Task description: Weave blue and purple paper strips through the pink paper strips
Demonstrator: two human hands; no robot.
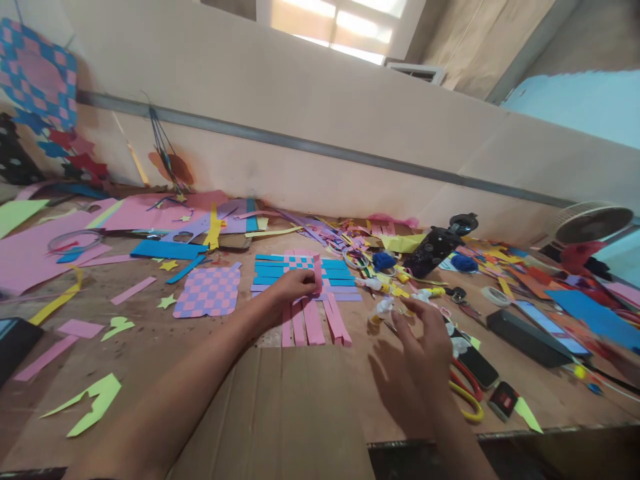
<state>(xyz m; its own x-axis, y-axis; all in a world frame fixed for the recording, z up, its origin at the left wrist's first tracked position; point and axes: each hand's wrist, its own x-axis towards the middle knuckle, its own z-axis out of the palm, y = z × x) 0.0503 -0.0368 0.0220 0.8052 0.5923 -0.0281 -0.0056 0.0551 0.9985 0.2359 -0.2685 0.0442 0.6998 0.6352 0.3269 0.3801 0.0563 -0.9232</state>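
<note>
A woven sheet of blue, pink and purple paper strips (300,263) lies at the middle of the table, with loose pink strip ends (313,323) pointing towards me. My left hand (299,285) is closed on a pink strip (318,270) that is raised from the weave. To the right, my right hand (425,333) hovers over the table with thumb and fingers apart, nothing visible between them. Just beyond its fingertips stands a small glue bottle (384,308) with a whitish top. A finished pink and purple checkered piece (209,291) lies left of the weave.
Scissors with red and yellow handles (467,393), a phone (475,363) and a black box (527,337) lie at the right. Paper scraps cover the back. A black tape dispenser-like object (433,250) and a fan (593,223) stand behind. Another person's hand (617,357) shows at the right edge.
</note>
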